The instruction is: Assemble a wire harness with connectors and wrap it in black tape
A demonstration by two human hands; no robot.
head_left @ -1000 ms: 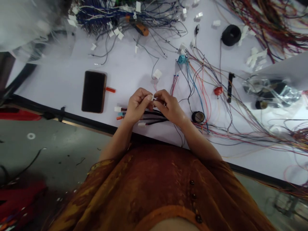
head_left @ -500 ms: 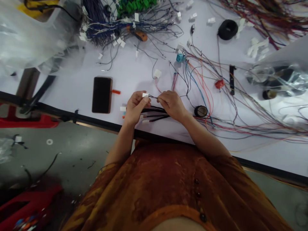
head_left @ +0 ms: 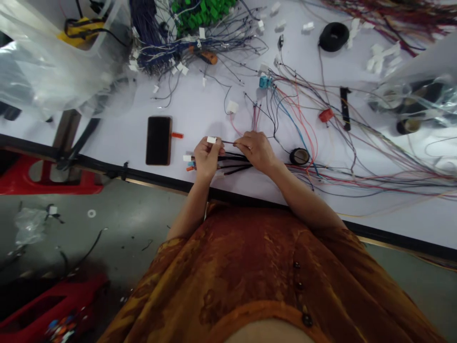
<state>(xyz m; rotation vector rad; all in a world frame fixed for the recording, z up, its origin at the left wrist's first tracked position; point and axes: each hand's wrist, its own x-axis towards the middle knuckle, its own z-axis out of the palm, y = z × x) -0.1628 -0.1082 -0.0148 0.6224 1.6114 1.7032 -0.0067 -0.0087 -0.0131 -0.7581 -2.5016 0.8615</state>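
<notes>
My left hand (head_left: 207, 157) pinches a small white connector (head_left: 211, 140) at the end of thin wires. My right hand (head_left: 255, 150) is closed on those same wires (head_left: 228, 142) a little to the right, so they stretch between the two hands. Under both hands a bundle of black cables (head_left: 232, 164) with white, red and blue plug ends lies on the white table (head_left: 200, 109), near its front edge.
A dark phone (head_left: 159, 140) lies left of my hands, an orange clip (head_left: 177, 136) beside it. A tape roll (head_left: 299, 156) sits to the right among coloured wires (head_left: 357, 162). Farther back are a black roll (head_left: 333, 36), green connectors (head_left: 203, 9) and plastic bags (head_left: 53, 71).
My hands have drawn apart, the left one pulling the white connector leftward and the wires taut. The view has shifted, showing more of the table's left side.
</notes>
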